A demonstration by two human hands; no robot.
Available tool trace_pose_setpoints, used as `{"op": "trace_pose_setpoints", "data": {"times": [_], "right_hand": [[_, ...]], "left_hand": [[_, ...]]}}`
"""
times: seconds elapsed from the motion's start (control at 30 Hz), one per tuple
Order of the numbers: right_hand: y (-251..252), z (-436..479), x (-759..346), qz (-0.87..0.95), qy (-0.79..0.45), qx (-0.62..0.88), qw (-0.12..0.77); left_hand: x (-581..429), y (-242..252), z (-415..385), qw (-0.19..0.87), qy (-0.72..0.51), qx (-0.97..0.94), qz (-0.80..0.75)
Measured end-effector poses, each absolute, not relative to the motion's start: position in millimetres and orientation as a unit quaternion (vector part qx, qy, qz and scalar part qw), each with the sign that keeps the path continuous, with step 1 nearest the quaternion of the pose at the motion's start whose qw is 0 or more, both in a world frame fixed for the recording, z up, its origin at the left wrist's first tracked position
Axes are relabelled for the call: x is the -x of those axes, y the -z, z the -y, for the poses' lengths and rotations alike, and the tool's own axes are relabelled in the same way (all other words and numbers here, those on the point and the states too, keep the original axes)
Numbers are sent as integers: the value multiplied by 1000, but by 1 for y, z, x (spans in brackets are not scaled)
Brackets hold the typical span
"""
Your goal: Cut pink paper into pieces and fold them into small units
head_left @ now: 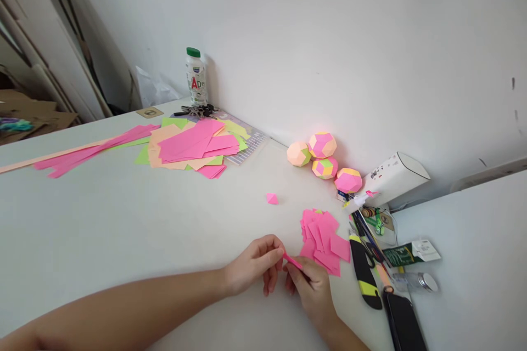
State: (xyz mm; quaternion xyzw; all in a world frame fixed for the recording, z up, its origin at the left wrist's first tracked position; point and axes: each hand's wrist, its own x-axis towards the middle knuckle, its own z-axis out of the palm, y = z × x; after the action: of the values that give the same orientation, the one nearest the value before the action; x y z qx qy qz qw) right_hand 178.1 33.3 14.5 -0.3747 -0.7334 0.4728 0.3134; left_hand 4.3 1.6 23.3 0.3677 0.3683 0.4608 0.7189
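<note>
A narrow folded pink paper (293, 261) is held between my two hands near the table's front. My left hand (259, 263) pinches its left end between thumb and fingers. Its right end is in the closed fingers of my right hand (309, 284). Just beyond my right hand lies a loose pile of pink paper pieces (323, 236). A small pointed pink folded shape (272, 198) sits alone on the white table (123, 230), farther back than my hands.
Faceted paper balls (323, 145) rest by the wall. Coloured sheets (193, 145), keys (197, 111) and a green-capped bottle (196, 79) are at the back left. A cutter (364, 271), black phone (405, 321), green tube (399, 254) and clear jar (415, 282) line the right.
</note>
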Motion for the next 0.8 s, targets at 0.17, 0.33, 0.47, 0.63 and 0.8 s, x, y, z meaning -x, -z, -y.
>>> {"op": "trace_pose_setpoints", "data": {"times": [0.17, 0.33, 0.47, 0.63, 0.8], "right_hand": [[-12, -34, -179, 725, -480, 372, 325], [-10, -34, -180, 711, -503, 357, 337], [-8, -33, -181, 708, -499, 375, 330], [5, -29, -182, 665, -510, 389, 383], [10, -28, -186, 745, -388, 328, 431]], "left_hand": [[-4, -19, -2, 719, -465, -370, -361], [-5, -16, -3, 724, -461, -368, -358], [-7, -12, -4, 714, -433, -394, -384], [-8, -5, -4, 704, -444, -388, -395], [-9, -6, -5, 697, -468, -369, -400]]}}
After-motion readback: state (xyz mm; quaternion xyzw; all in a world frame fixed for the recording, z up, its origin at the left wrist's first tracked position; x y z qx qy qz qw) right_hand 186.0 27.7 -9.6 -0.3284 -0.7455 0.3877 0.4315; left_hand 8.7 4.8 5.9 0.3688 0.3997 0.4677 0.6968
